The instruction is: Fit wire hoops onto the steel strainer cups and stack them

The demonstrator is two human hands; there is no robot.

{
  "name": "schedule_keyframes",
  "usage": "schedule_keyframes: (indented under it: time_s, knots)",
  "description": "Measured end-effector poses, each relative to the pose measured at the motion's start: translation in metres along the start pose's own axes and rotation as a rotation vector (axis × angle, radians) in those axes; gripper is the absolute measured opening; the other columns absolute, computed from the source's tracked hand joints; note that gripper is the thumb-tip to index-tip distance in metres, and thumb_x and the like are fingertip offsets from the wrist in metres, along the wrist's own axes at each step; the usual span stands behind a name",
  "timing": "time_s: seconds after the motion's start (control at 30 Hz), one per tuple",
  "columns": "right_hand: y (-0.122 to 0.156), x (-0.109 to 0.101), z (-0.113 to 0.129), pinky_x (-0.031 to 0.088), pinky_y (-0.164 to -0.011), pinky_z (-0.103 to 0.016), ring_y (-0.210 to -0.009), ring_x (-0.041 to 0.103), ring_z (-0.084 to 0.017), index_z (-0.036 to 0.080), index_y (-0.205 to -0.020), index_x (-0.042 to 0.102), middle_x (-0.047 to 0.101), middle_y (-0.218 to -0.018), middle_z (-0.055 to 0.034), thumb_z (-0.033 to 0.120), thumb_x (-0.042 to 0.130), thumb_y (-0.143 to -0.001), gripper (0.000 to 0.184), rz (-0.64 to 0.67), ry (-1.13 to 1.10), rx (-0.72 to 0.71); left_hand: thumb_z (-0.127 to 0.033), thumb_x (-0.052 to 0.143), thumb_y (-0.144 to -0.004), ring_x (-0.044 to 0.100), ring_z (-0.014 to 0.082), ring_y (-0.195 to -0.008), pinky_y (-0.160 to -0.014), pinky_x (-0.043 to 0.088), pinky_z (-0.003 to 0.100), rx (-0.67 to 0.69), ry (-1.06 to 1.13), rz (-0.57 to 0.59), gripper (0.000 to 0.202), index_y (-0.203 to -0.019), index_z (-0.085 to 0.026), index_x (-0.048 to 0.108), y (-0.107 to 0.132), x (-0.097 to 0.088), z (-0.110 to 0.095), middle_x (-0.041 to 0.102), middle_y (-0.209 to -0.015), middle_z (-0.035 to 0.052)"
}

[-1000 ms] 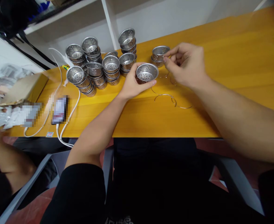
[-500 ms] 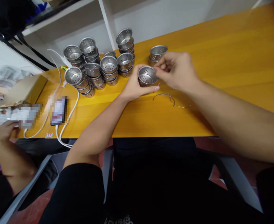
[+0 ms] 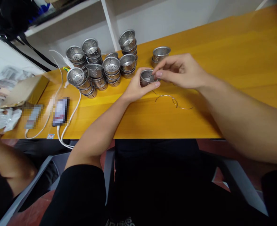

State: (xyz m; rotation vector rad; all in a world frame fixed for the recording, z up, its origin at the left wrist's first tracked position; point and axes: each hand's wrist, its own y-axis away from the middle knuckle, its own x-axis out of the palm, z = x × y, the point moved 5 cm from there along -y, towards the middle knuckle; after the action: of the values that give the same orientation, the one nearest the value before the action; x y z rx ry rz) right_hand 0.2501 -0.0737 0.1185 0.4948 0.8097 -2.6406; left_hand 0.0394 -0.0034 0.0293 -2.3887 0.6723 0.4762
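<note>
My left hand (image 3: 138, 85) is wrapped round a perforated metal strainer cup (image 3: 147, 77), thumb along its near side, with the cup's mouth facing up. My right hand (image 3: 173, 71) reaches over the cup's right rim, thumb and fingertips pinched together there. Whatever lies between those fingertips is too small or hidden to make out. Thin curved metal wires (image 3: 166, 95) lie on the table just in front of the cup. Behind my right hand stand two more stacked strainer cups (image 3: 160, 53).
Several stacks of strainer cups (image 3: 111, 66) stand at the back left. A phone (image 3: 60, 112) with white cables and a second device (image 3: 34, 116) lie left on the yellow table (image 3: 138, 122), near a cardboard box (image 3: 26, 91). Another person's arm (image 3: 11, 160) is at far left.
My right hand has lowered slightly over the cup's rim, its fingers covering more of the right side. The cup tilts a little differently in my left hand. The other person's hand has drawn back left.
</note>
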Motion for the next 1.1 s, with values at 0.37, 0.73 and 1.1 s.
schedule_keyframes:
  time_s: [0.37, 0.73, 1.1]
  knots:
    - [-0.003, 0.0, -0.005, 0.045, -0.048, -0.034, -0.057, 0.057, -0.017, 0.029, -0.094, 0.079, 0.068, -0.069, 0.0018, 0.092, 0.118, -0.09, 0.074, 0.016, -0.222, 0.086, -0.103, 0.094, -0.099, 0.074, 0.0441, -0.167, -0.149, 0.057, 0.069, 0.014, -0.081, 0.03, 0.112, -0.17, -0.025, 0.056, 0.002, -0.001, -0.003, 0.074, -0.167, 0.0181]
    - [-0.005, 0.002, -0.008, 0.061, -0.064, -0.038, -0.074, 0.067, -0.021, 0.029, -0.092, 0.08, 0.076, -0.084, -0.0018, 0.091, 0.119, -0.089, 0.074, 0.005, -0.158, 0.065, -0.074, 0.098, -0.112, 0.073, 0.0447, -0.168, -0.151, 0.055, 0.067, -0.006, -0.139, 0.027, 0.088, -0.17, -0.025, 0.054, 0.007, -0.003, -0.012, 0.072, -0.164, 0.0167]
    - [0.003, -0.005, -0.013, 0.066, -0.077, -0.043, -0.085, 0.071, -0.024, 0.03, -0.126, 0.084, 0.08, -0.107, -0.0068, 0.093, 0.083, -0.123, 0.064, -0.177, 0.178, -0.142, -0.095, 0.089, -0.11, 0.075, 0.042, -0.168, -0.147, 0.059, 0.067, 0.012, -0.111, -0.006, 0.106, -0.18, -0.03, 0.044, 0.002, -0.004, 0.01, 0.071, -0.166, 0.0158]
